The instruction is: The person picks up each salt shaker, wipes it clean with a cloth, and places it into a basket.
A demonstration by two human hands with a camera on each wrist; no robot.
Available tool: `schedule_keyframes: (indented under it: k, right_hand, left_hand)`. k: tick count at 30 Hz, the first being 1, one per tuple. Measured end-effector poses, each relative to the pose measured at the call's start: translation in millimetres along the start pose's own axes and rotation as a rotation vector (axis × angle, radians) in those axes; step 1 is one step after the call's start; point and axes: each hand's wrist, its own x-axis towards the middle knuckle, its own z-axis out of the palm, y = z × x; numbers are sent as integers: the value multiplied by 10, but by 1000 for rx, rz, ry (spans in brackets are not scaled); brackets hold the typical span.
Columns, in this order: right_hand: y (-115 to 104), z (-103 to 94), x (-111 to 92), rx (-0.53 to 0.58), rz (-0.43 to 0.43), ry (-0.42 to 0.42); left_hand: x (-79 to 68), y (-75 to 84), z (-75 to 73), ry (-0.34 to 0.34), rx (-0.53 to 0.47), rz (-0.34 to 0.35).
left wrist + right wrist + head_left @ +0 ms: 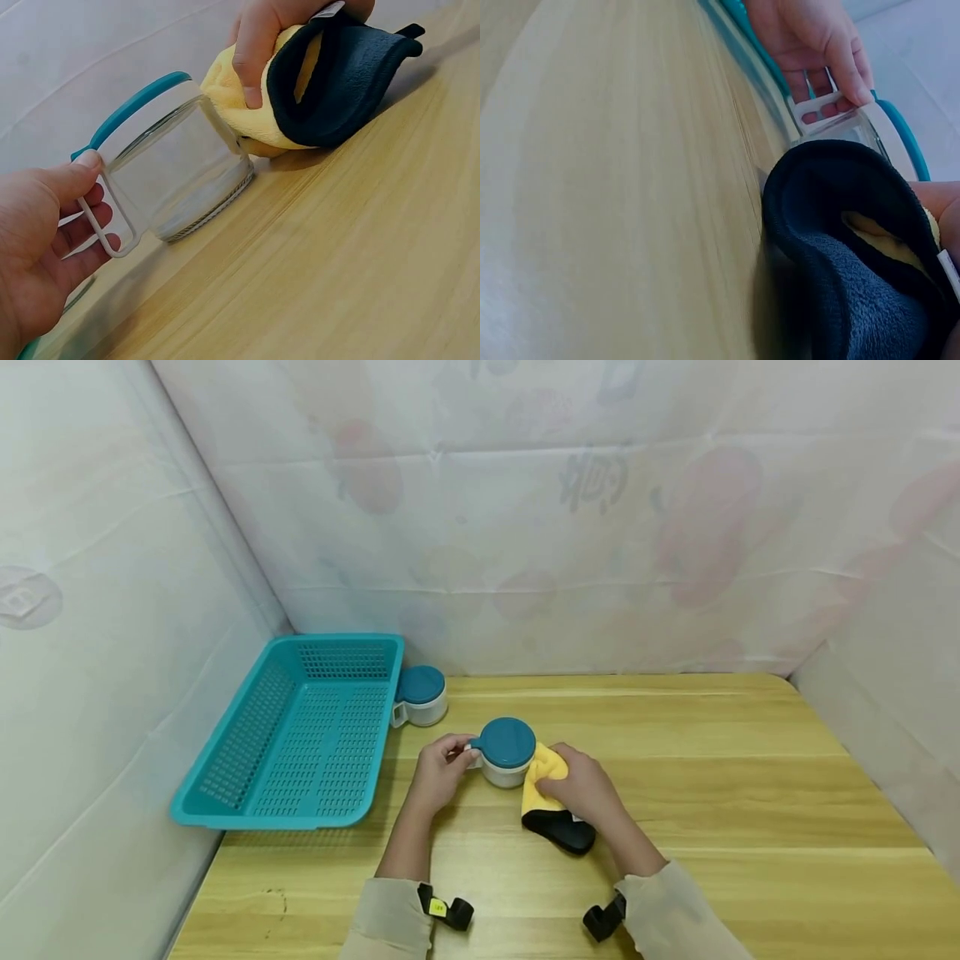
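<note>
A clear glass seasoning jar [504, 773] with a blue lid and a white handle stands upright on the table. My left hand [438, 770] holds it by the handle, the thumb at the lid's tab and the fingers behind the handle in the left wrist view. From the other side my right hand [587, 787] grips a folded cloth [247, 124], yellow on one face and dark on the other. The cloth lies against the jar's right wall. In the right wrist view the cloth [840, 247] hides much of the jar [847, 129].
A turquoise plastic basket [318, 752] stands at the left of the wooden table [712, 793]. Close by its right side is a second jar [426, 710] with a blue lid. Pale printed fabric [525, 527] hangs behind and at both sides.
</note>
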Motion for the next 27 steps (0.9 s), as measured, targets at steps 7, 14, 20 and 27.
schedule_keyframes:
  k: [7,14,20,27]
  right_hand:
    - [-19,70,-50,50,25,20]
    - [-46,124,-93,81,38,24]
    - [-68,122,-119,84,29,4]
    - [-43,103,-144,81,-2,-38]
  left_hand:
    - [-6,-6,-7,1,3,-3]
    - [-4,23,-17,-1,20,-1]
    - [-8,25,-17,-2,19,15]
    - [-3,7,-1,-3,6,20]
